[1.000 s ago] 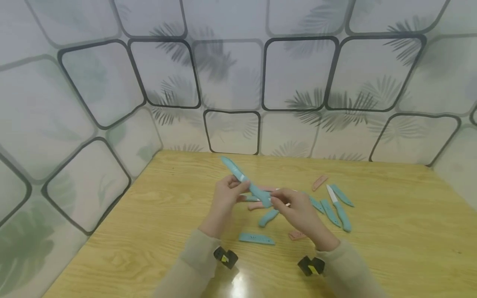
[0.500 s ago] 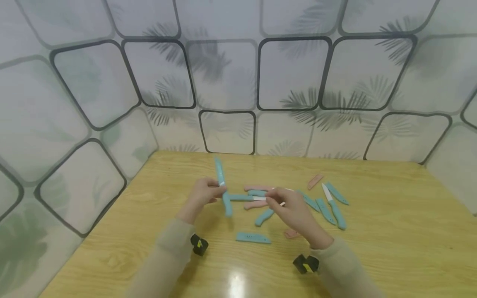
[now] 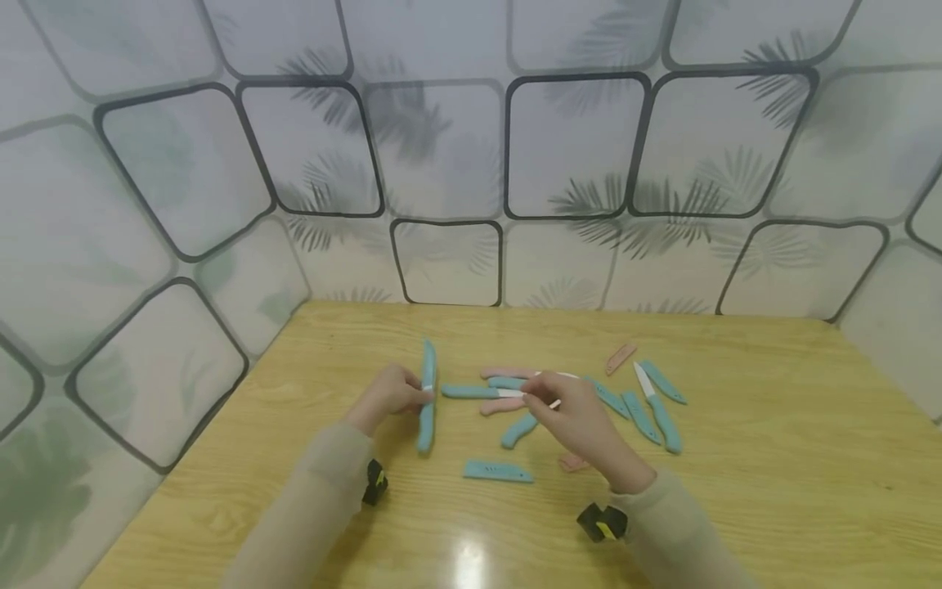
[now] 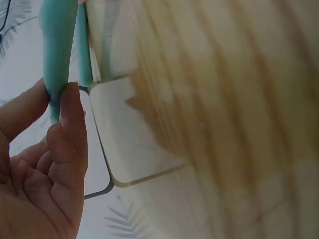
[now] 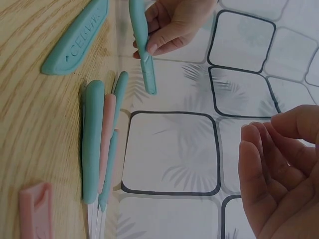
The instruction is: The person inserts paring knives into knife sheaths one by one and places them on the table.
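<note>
My left hand [image 3: 390, 398] pinches a teal knife [image 3: 426, 425] around where its handle meets the teal sheath covering the blade. That knife points away from me, left of the pile; in the left wrist view thumb and fingers grip the teal piece [image 4: 59, 45]. Over the pile hovers my right hand [image 3: 577, 417], fingers loosely curled; in the right wrist view the hand [image 5: 281, 174] holds nothing. Beneath and beside it lie a teal-handled knife [image 3: 471, 392], a pink-handled knife [image 3: 508, 373] and others, their white blades partly hidden by the hand.
A loose teal sheath [image 3: 497, 471] lies in front of the pile. To the right are an unsheathed teal-handled knife [image 3: 666, 424], several teal sheaths [image 3: 664, 382] and a pink sheath [image 3: 621, 358]. Another pink piece [image 3: 574, 463] sits below my right wrist. A patterned wall [image 3: 449, 262] backs the wooden table [image 3: 243, 483].
The sheathed knife has left my right hand's fingertips. My left hand has carried it left and down toward the table, turning it to point straight away. My right hand has stayed over the pile.
</note>
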`<state>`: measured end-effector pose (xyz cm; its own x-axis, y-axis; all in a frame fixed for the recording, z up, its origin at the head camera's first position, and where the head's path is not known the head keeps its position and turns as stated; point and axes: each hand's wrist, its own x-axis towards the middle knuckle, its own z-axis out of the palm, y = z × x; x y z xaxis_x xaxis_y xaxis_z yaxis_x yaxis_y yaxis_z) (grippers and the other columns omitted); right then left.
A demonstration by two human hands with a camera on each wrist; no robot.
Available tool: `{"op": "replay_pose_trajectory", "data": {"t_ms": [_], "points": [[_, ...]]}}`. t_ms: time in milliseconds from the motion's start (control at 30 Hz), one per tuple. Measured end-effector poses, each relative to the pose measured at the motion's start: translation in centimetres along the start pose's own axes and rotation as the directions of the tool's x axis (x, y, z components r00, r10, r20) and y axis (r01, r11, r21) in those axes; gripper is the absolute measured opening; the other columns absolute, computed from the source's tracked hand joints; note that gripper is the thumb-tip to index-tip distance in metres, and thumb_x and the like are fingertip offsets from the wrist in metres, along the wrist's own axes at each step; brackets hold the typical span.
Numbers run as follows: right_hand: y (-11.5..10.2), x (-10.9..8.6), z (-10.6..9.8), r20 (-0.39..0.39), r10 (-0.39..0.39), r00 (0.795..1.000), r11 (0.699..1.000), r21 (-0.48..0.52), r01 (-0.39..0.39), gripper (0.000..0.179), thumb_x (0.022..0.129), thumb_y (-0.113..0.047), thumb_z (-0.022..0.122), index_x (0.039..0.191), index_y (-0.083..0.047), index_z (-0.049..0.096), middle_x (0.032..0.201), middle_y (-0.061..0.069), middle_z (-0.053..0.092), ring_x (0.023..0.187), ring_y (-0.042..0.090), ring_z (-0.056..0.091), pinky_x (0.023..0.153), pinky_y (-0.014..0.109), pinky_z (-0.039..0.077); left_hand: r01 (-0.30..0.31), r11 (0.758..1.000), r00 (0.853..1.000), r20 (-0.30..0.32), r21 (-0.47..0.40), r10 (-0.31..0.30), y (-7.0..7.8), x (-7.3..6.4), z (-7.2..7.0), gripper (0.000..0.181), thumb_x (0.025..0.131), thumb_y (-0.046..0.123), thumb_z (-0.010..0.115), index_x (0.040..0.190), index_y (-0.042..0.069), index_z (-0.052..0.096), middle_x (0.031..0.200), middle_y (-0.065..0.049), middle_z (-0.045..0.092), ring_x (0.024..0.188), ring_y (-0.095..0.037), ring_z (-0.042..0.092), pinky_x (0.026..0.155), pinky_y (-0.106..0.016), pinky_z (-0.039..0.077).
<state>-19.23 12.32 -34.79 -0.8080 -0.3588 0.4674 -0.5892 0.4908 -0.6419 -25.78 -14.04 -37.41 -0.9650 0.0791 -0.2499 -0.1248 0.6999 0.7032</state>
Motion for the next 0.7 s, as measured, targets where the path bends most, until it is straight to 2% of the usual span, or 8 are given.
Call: {"op": "replay_pose_trajectory", "data": {"t_ms": [100, 267, 433, 700], "points": [[0.07, -0.01, 0.02, -0.003, -0.023, 1.0, 1.0, -0.009, 0.023, 0.006, 0.082, -0.003, 0.06, 0.086, -0.005, 0.065, 0.078, 0.003, 0.063, 0.063, 0.006, 0.054, 0.052, 0.022, 0.045, 0.007, 0.998, 1.0, 0.005, 0.064, -0.007, 0.13, 0.09, 0.09, 0.018, 0.077, 0.017, 0.068, 0.069, 0.001, 0.063, 0.06, -0.002, 0.059, 0.056, -0.014, 0.051, 0.054, -0.024, 0.044], [0.06, -0.02, 0.04, 0.0, -0.023, 1.0, 1.0, -0.011, 0.023, 0.006, 0.083, -0.003, 0.06, 0.085, -0.006, 0.065, 0.078, 0.003, 0.063, 0.06, 0.006, 0.053, 0.044, 0.021, 0.041, 0.016, 0.991, 0.999, 0.027, 0.136, -0.02, 0.17, 0.13, 0.15, 0.02, 0.076, 0.019, 0.068, 0.067, 0.002, 0.063, 0.058, -0.002, 0.055, 0.056, -0.013, 0.049, 0.053, -0.024, 0.042], [-0.13, -0.02, 0.02, 0.006, -0.02, 1.0, 1.0, -0.003, 0.02, 0.006, 0.083, -0.003, 0.06, 0.083, -0.007, 0.065, 0.077, 0.001, 0.063, 0.058, 0.006, 0.051, 0.041, 0.021, 0.039, 0.008, 0.986, 0.999, 0.034, 0.168, -0.014, 0.27, 0.0, 0.3, 0.019, 0.076, 0.017, 0.069, 0.067, 0.002, 0.062, 0.059, -0.003, 0.056, 0.054, -0.014, 0.049, 0.051, -0.024, 0.042], [-0.25, 0.13, 0.1, 0.015, -0.031, 0.999, 0.999, 0.007, 0.031, 0.005, 0.083, -0.004, 0.06, 0.081, -0.007, 0.063, 0.074, -0.002, 0.062, 0.057, 0.005, 0.05, 0.044, 0.021, 0.041, 0.01, 0.979, 0.999, 0.03, 0.202, -0.017, 0.86, 0.02, 0.47, 0.017, 0.073, 0.015, 0.072, 0.07, 0.001, 0.063, 0.062, -0.004, 0.058, 0.056, -0.014, 0.052, 0.053, -0.024, 0.045]]}}
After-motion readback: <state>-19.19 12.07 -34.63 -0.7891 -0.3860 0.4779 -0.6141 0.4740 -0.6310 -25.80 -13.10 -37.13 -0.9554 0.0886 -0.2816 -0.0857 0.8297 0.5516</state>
